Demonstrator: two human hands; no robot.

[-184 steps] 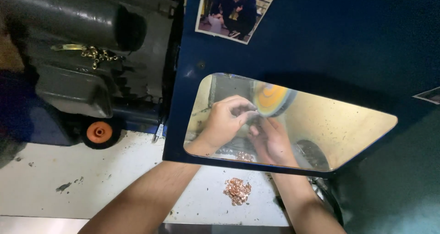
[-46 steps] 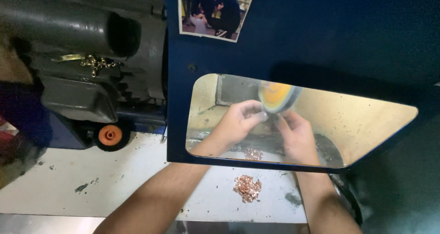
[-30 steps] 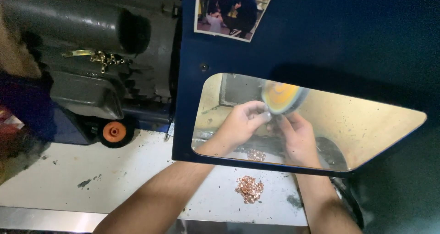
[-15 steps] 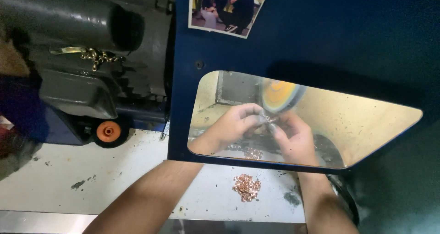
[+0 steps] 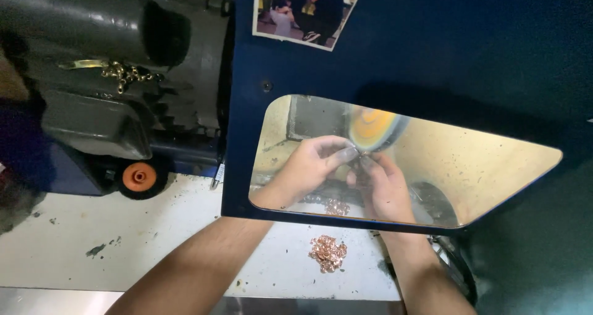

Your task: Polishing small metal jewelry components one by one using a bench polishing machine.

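Note:
Both my hands reach under a blue guard panel (image 5: 432, 49) and show through its clear window (image 5: 482, 167). My left hand (image 5: 312, 167) and my right hand (image 5: 384, 190) meet fingertip to fingertip, pinching a small metal piece (image 5: 357, 162) that is mostly hidden by the fingers. The piece is held just under a spinning yellow-orange buffing wheel (image 5: 372, 126). A little heap of copper-coloured pieces (image 5: 327, 253) lies on the white bench (image 5: 123, 228) between my forearms. More such pieces (image 5: 336, 207) lie behind the window.
A dark grey motor housing (image 5: 92, 43) fills the upper left, with a gold chain (image 5: 126, 74) hanging on it and an orange round knob (image 5: 139, 178) below. A photo (image 5: 302, 9) is stuck on the panel. A dark round part (image 5: 456, 272) sits by my right forearm.
A second ago both hands pressed up against the wheel. Half a second ago they dropped a little below it, and now the fingertips are back near its lower edge.

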